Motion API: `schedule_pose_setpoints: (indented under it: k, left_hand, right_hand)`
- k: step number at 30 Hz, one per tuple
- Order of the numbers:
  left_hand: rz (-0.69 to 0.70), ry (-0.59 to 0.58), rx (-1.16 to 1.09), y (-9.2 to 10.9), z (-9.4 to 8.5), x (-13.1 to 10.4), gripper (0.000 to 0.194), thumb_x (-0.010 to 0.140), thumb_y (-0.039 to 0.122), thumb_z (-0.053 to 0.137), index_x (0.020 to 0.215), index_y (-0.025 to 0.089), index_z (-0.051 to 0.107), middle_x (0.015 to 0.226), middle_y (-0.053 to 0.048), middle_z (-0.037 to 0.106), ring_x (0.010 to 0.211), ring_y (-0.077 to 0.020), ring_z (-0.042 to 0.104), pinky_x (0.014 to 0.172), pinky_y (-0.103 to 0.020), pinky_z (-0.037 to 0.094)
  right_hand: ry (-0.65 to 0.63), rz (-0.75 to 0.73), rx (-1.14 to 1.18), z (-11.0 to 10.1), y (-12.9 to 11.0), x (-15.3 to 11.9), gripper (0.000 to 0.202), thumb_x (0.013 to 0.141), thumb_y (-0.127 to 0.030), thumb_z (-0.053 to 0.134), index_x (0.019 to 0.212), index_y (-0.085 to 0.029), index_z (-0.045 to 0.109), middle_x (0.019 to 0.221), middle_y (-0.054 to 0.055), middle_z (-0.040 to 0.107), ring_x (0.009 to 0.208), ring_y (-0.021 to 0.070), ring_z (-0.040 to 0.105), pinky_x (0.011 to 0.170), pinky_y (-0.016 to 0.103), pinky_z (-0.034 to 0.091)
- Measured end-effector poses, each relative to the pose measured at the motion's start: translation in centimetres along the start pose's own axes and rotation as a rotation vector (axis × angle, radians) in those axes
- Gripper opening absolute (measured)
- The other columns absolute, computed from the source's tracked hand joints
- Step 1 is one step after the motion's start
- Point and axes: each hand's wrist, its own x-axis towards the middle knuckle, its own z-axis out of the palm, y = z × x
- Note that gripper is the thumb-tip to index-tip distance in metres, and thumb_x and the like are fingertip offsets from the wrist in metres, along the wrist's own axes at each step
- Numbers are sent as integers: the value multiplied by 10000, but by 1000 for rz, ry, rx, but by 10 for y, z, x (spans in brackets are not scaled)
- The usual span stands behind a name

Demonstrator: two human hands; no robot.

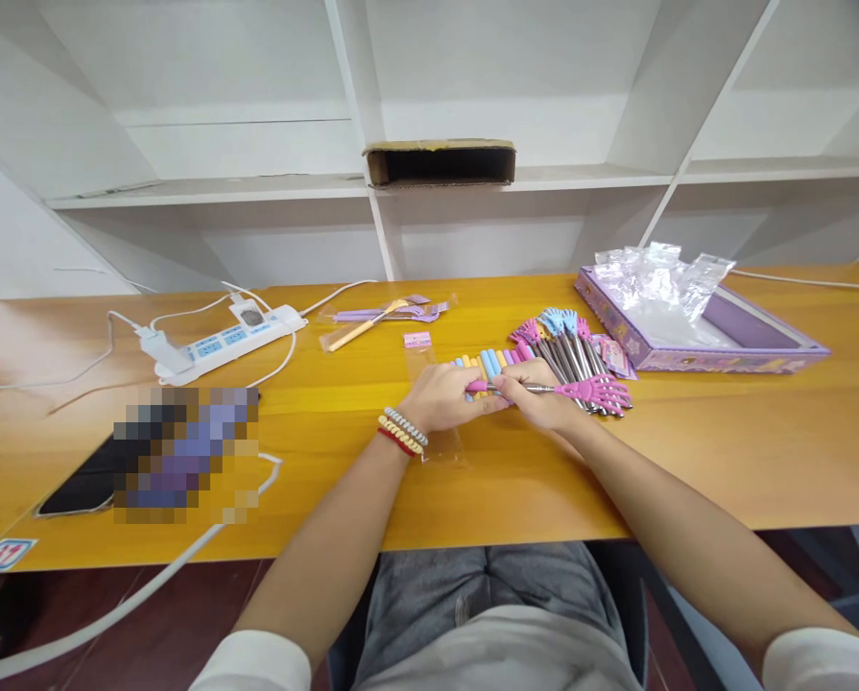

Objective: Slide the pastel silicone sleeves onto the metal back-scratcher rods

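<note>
- From my end, I see the pink back scratcher (593, 392) lying nearly level across both hands, above the desk (343, 489), with its handle toward the left and its hand-shaped head toward the right.
- The fingers of my left hand (438, 395) are closed around the pink handle; a short stretch of it shows between them and the right fingers.
- The fingers of my right hand (540, 395) are closed on the scratcher near where the handle meets the metal rod. The rod runs out past them, and the splayed pink head lies clear of both grips, beyond the right hand.
- Under my left wrist I make out a clear bag (421, 360) with a pink header, flat on the desk and partly covered by the hand.
- Just behind my right hand is a pile of back scratchers (573, 350), with yellow, blue, pink and purple handles toward the left and heads toward the right.
- To the right of that pile, close beside it, I see a purple box (731, 358) holding clear plastic bags (663, 288).
- Farther back on the left, bagged scratchers (371, 321) lie crossed, well apart from my fingers.
</note>
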Motion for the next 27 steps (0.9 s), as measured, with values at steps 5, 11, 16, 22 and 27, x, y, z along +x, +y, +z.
schedule_pose_setpoints:
  k: [5, 11, 16, 22, 27]
  left_hand:
    - [135, 51, -55, 2, 6, -5, 434, 848, 608, 451, 739, 190, 498, 669, 3, 550, 596, -135, 475, 559, -267, 290]
    - [112, 65, -16, 9, 10, -5, 401, 892, 580, 396, 851, 195, 500, 770, -19, 581, 668, -166, 529, 572, -279, 316]
    - [106, 60, -21, 10, 13, -5, 427, 894, 593, 382, 877, 192, 529, 785, -31, 610, 696, -181, 556, 596, -287, 342]
    - [-84, -6, 23, 11, 13, 2, 511, 819, 664, 447, 682, 197, 602, 613, -28, 583, 596, -178, 528, 542, -285, 270]
    - [-104, -26, -22, 6, 6, 5, 532, 689, 719, 548, 568, 201, 555, 522, 15, 508, 522, -134, 451, 519, -269, 229]
  right_hand:
    - [-47, 121, 224, 5, 8, 1, 521, 776, -528, 597, 480, -186, 339, 480, -55, 280, 473, 64, 256, 452, 236, 191]
    - [42, 145, 241, 8, 12, 3, 538, 732, -548, 649, 483, -182, 343, 481, -56, 310, 489, 64, 264, 459, 229, 209]
    - [14, 155, 170, 11, 16, 2, 552, 728, -577, 643, 500, -181, 335, 501, -53, 324, 497, 63, 278, 447, 220, 220]
    - [-29, 120, 98, 10, 14, 1, 547, 843, -579, 493, 494, -171, 388, 486, -38, 326, 481, 70, 304, 443, 226, 243]
    - [1, -104, -88, 9, 6, 0, 527, 909, -465, 435, 477, -175, 349, 460, -39, 317, 444, 62, 281, 445, 237, 233]
